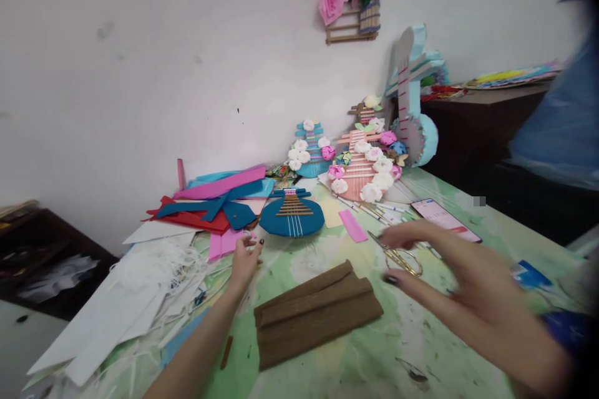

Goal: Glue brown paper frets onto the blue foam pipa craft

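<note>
Right hand (pixel 477 299): fingers apart, empty, by scissors (pixel 399 259); left hand (pixel 245 257) curled, hold unclear; brown paper (pixel 318 318) between.

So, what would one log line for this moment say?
Left hand: beside flat pink paper, grip unclear | right hand: open near gold-handled metal scissors | folded brown crinkled paper: on green-patterned table

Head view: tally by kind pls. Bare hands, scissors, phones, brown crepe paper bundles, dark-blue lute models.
Bare hands: 2 (left hand, right hand)
Scissors: 1
Phone: 1
Brown crepe paper bundle: 1 (layers not countable)
Dark-blue lute model: 1
Total: 6
</note>
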A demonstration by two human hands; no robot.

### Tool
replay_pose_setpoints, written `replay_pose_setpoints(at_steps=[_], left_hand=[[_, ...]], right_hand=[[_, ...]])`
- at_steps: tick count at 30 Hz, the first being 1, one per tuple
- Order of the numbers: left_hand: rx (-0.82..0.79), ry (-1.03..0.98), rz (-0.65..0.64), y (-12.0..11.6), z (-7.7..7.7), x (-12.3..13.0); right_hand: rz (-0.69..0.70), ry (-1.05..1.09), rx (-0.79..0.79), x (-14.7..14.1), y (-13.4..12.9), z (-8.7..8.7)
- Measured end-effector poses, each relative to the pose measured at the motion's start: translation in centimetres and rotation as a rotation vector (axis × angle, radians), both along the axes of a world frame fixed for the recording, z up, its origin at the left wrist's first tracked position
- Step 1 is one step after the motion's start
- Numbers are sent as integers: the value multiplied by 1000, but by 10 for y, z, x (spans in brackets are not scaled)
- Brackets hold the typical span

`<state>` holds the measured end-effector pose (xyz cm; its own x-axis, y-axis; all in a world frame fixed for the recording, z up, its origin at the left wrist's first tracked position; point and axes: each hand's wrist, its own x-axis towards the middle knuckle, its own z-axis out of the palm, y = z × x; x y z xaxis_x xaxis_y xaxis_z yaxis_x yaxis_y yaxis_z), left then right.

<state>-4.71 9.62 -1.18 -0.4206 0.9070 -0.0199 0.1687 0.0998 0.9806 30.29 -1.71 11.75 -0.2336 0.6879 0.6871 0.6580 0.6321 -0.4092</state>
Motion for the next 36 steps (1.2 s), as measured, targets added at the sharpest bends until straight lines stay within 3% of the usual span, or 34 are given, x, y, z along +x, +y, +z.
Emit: replay_pose_setpoints(at_steps=[2, 4, 6, 8, 11, 14, 17, 23, 28, 32, 36], left_hand=[[3, 48, -73, -22, -2, 7], [-17, 100, -177, -43, -3, 14], [-59, 331, -433, -61, -1, 20], [-82, 526, -640, -75, 3, 23], [-113, 693, -748, -86, 11, 25], [-103, 773, -830, -87, 17, 26], [-45, 787, -818, -82, 19, 25], [161, 818, -567, -67, 3, 11], [289, 985, -554, -70, -13, 1], [436, 1123, -573, -76, -13, 5], [540, 1130, -561, -77, -8, 10]], right_hand=[[83, -104, -257, -17, 23, -15], [169, -231, -475, -31, 43, -44], [204, -339, -624, -41, 59, -74], [188, -410, -682, -48, 70, -97], [180, -389, -660, -51, 78, -116], [185, -323, -634, -52, 80, -122], [174, -237, -605, -53, 79, -123], [95, 28, -556, -54, 84, -124], [47, 155, -554, -52, 87, -130], [4, 215, -557, -50, 89, -136], [-23, 254, -546, -48, 91, -139]])
